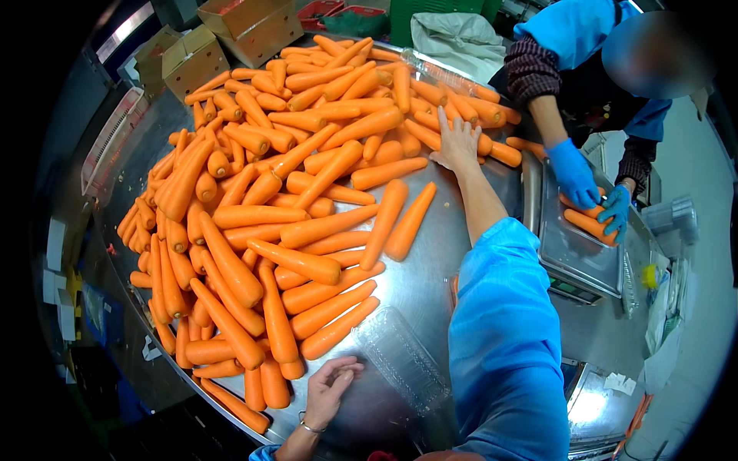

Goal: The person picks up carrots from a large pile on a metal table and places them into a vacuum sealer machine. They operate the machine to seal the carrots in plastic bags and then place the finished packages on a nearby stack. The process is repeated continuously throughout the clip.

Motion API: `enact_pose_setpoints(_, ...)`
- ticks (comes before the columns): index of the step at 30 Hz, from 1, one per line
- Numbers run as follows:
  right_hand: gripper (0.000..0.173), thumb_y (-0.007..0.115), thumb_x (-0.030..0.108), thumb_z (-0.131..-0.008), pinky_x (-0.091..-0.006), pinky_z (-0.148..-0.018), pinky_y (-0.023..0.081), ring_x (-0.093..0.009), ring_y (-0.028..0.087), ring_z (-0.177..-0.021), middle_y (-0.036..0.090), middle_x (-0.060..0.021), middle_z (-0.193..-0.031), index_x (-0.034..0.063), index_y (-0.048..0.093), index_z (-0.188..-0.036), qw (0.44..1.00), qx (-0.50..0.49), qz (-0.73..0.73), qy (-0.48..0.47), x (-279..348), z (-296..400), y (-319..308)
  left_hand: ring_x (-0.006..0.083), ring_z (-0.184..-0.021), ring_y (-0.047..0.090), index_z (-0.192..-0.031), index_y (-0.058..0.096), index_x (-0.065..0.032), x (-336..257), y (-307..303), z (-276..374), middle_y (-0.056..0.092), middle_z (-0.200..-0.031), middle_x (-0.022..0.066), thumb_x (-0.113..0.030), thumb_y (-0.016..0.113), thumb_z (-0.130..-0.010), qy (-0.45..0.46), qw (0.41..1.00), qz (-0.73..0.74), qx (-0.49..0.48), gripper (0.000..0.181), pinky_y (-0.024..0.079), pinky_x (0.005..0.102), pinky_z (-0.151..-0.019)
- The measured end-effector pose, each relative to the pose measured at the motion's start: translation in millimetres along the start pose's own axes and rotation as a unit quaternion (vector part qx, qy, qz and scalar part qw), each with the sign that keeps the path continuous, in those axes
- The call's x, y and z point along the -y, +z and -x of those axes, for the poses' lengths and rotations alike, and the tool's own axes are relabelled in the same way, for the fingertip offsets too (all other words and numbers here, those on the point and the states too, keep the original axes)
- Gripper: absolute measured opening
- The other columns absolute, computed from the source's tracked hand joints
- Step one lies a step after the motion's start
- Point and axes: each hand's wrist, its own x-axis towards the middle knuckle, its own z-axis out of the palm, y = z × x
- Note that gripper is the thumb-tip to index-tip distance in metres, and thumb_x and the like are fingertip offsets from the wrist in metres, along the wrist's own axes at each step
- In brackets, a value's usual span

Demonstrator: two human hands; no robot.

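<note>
A large heap of orange carrots [300, 216] covers much of the stainless steel table [429, 276] before me. My right hand [459, 141] reaches far out to the heap's right side, its fingers spread over several carrots and not closed around any. Close to my body, my left hand [331, 386] is loosely curled with nothing visible in it. Beside its fingertips lies a clear plastic tray [403, 360], which looks empty. Two carrots [410, 222] lie at the heap's right edge, near the middle of the table. Part of another carrot shows beside my right sleeve.
Across to the right, a co-worker's gloved hands [576, 178] handle carrots on a weighing scale [568, 253]. Stacked clear trays [671, 222] stand beyond it. Cardboard boxes [251, 34], a pink plastic crate [112, 141] and a white sack [458, 43] surround the table.
</note>
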Motion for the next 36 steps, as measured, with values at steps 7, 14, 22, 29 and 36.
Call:
enact_pose_setpoints(7,0.075,0.073,0.019,-0.058,-0.0493,-0.086,0.036,-0.035,0.047,-0.105,0.046,-0.016,-0.109,0.0082,0.036,-0.123,0.998,-0.042,-0.035,0.03,-7.9,29.0,15.2,0.0157,-0.092,0.058,-0.11,0.054,0.0048,12.7,3.5,0.3,0.063,-0.1,0.0114,-0.005,0.052,-0.089,-0.008,1.0,0.017,-0.018,0.023,0.046,0.0282,-0.085)
enact_pose_setpoints(14,0.053,0.062,0.012,-0.065,-0.0356,-0.071,0.051,-0.022,0.059,-0.082,0.055,-0.0125,-0.096,0.0002,0.043,-0.113,0.818,0.142,-0.556,0.041,-6.0,105.8,-141.5,0.0157,-0.098,0.055,-0.119,0.048,0.0003,0.9,16.1,-10.1,0.058,-0.109,0.0083,-0.011,0.053,-0.09,0.05,0.998,0.029,-0.007,0.032,0.043,0.0284,-0.088)
enact_pose_setpoints(22,0.04,0.064,0.006,-0.062,-0.0332,-0.075,0.049,-0.021,0.059,-0.08,0.059,-0.0109,-0.09,0.0001,0.053,-0.1,0.523,0.402,-0.737,0.149,77.6,305.6,-137.9,0.0153,-0.121,0.038,-0.142,0.021,-0.0098,2.6,74.6,-41.6,0.039,-0.135,0.0044,-0.043,0.032,-0.096,0.01,0.984,0.164,0.067,0.057,0.03,0.0341,-0.1)
enact_pose_setpoints(29,0.042,0.063,0.011,-0.068,-0.0305,-0.073,0.046,-0.015,0.056,-0.079,0.056,-0.0066,-0.084,-0.0023,0.053,-0.107,0.799,0.347,-0.479,0.111,71.2,344.1,-129.9,0.0226,-0.133,0.023,-0.142,0.009,0.0,50.8,64.1,-15.3,0.021,-0.145,0.0126,-0.033,0.035,-0.096,0.047,0.993,0.099,0.042,0.062,0.019,0.0326,-0.108)
enact_pose_setpoints(36,0.031,0.063,0.007,-0.069,-0.0375,-0.082,0.042,-0.026,0.056,-0.087,0.058,-0.0106,-0.093,0.0047,0.058,-0.1,0.802,0.128,-0.559,-0.169,96.7,326.1,-169.5,0.0229,-0.134,0.022,-0.142,0.017,-0.0068,38.7,46.9,29.6,0.024,-0.145,0.0133,-0.045,0.027,-0.096,0.02,0.981,0.193,-0.025,0.061,0.02,0.0384,-0.108)
